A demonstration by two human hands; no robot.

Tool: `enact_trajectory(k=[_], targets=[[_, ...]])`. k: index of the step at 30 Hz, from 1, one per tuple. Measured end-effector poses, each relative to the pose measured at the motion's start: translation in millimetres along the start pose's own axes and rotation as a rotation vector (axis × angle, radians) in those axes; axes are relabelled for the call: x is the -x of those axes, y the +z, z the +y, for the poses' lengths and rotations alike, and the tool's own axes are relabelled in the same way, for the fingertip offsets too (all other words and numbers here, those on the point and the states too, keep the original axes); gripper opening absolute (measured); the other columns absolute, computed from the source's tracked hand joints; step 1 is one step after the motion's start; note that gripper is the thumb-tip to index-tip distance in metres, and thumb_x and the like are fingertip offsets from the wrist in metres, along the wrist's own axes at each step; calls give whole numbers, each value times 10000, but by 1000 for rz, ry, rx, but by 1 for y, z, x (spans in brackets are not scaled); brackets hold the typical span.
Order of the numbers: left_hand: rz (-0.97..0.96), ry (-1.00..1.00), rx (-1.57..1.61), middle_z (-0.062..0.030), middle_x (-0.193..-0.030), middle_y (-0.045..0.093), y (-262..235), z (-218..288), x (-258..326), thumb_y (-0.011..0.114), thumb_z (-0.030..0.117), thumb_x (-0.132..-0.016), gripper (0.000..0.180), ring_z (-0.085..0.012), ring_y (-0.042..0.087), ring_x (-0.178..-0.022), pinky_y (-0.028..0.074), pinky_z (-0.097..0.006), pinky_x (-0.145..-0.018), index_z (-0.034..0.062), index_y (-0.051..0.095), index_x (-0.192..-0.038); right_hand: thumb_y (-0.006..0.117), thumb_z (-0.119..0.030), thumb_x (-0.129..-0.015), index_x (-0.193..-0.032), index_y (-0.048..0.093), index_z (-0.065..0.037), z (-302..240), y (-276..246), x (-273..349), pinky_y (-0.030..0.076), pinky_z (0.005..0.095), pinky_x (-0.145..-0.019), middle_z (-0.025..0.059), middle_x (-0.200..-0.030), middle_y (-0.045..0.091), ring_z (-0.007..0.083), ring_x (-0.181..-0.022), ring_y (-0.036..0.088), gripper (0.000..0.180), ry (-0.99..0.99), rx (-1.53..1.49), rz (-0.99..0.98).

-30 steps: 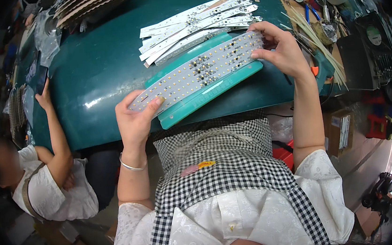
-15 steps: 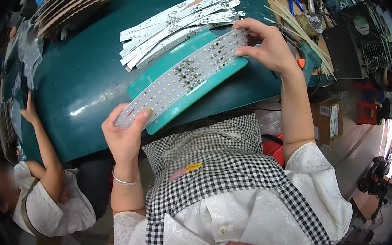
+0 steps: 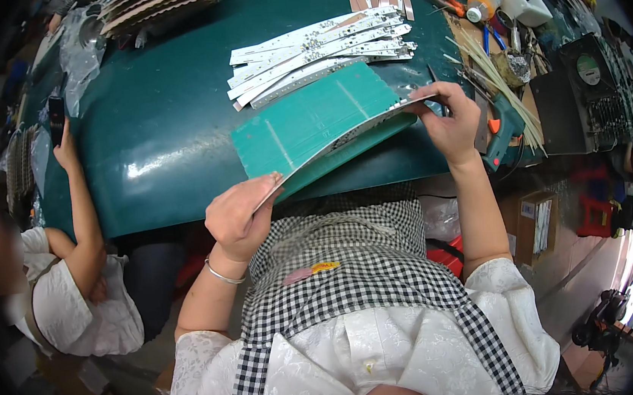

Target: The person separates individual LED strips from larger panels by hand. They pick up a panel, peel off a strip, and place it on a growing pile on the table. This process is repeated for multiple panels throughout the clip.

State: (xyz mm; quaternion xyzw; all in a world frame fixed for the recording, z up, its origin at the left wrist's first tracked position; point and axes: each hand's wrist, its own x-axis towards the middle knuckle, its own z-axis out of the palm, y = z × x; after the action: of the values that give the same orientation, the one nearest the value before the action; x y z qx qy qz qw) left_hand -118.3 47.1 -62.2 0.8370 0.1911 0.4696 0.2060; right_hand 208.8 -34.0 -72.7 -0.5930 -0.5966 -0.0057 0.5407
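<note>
Between my two hands is a thin, wide LED circuit board [image 3: 344, 141], tilted so that mostly its long edge shows. My left hand [image 3: 238, 219] is closed around one end, and my right hand [image 3: 450, 125] pinches the other between thumb and fingers. The board is bowed slightly along its length. Just beyond and beneath it a green plate [image 3: 313, 118] with two pale lines across it lies near the table's front edge. Past that plate is a loose pile of white LED strips [image 3: 318, 51].
On the right are a green glue gun [image 3: 506, 127], pale thin sticks [image 3: 510, 91], an orange-and-clear bottle [image 3: 484, 3] and a dark metal box [image 3: 562, 98]. Corrugated cardboard [image 3: 159, 5] is stacked far left. At the left, another person holds a dark phone [image 3: 57, 120].
The LED circuit board has tipped from showing its LED-covered face to nearly edge-on. Both hands turned with it, my left moving right. More of the green plate shows.
</note>
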Motion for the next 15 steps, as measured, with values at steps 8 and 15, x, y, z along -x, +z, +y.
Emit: enact_trajectory(k=[8,15], targets=[[-53,24,14,-180,-878,702,0,-11,1,641,-104,-743,189,-281,704,-818,560,-328,-740,-21,669,-911,672,133,-700,-889,633,1,1,4,-6,552,273,-721,110,-846,695,186,-823,691,233,187,-143,-55],[462,-566,489,-163,-939,681,-16,-11,-14,620,-14,-868,115,-264,683,-844,565,-361,-783,-74,624,-965,696,46,-750,-900,665,27,2,-16,-29,495,229,-630,60,-782,656,101,-687,603,154,766,-462,-275]])
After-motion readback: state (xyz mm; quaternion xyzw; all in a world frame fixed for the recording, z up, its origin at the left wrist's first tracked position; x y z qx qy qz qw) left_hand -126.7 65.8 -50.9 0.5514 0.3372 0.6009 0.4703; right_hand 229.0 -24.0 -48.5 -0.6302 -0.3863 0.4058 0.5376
